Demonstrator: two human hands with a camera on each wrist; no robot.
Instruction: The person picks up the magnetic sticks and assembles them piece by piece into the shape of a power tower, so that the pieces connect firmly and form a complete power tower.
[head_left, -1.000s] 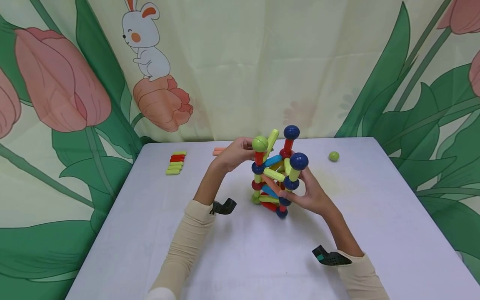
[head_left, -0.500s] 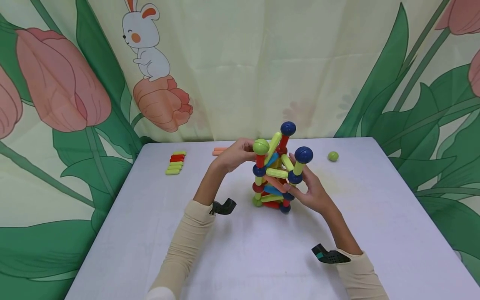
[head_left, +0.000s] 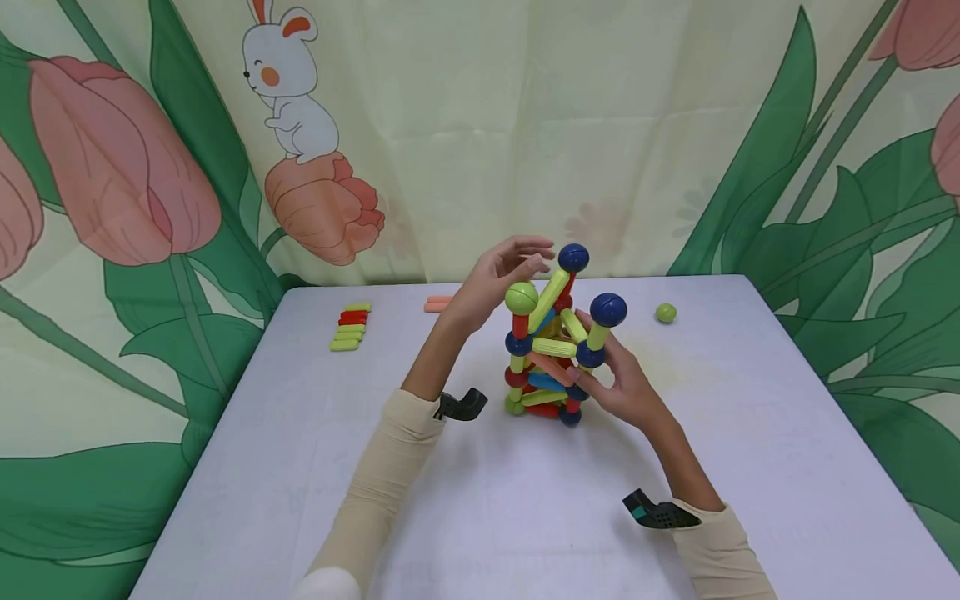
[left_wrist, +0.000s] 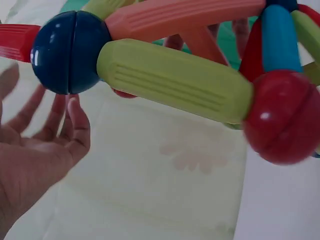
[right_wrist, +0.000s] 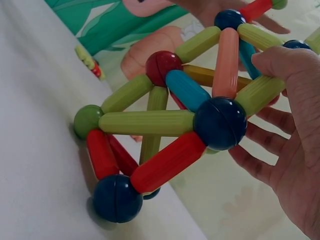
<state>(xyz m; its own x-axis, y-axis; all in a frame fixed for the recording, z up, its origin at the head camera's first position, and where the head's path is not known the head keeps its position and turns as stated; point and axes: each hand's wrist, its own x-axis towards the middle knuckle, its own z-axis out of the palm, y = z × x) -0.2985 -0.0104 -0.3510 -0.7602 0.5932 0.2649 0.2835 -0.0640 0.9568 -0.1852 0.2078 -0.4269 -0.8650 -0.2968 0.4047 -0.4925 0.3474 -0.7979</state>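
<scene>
A tower of magnetic building sticks and balls (head_left: 555, 347) stands on the table, in blue, red, yellow-green, orange and light-blue pieces. My right hand (head_left: 624, 385) grips its right side, thumb at the front and fingers behind, as the right wrist view also shows. Beside the tower's upper left, my left hand (head_left: 495, 282) is raised with its fingers spread, holding nothing. A slanted yellow-green stick (head_left: 550, 300) lies between the green top ball (head_left: 521, 297) and the rear blue top ball (head_left: 573, 257). The left wrist view shows the left hand (left_wrist: 40, 150) below a blue ball (left_wrist: 70, 52), apparently apart.
Several short yellow-green and red sticks (head_left: 350, 327) lie in a row at the table's left. Orange sticks (head_left: 437, 304) rest near the back edge. One loose green ball (head_left: 666, 313) sits at the back right. Behind the white table (head_left: 570, 517) hangs a printed curtain (head_left: 480, 142).
The tower has turned slightly, and the slanted stick's upper end now sits closer to the rear blue ball. My left hand has let go and moved up and right; the right hand keeps its grip.
</scene>
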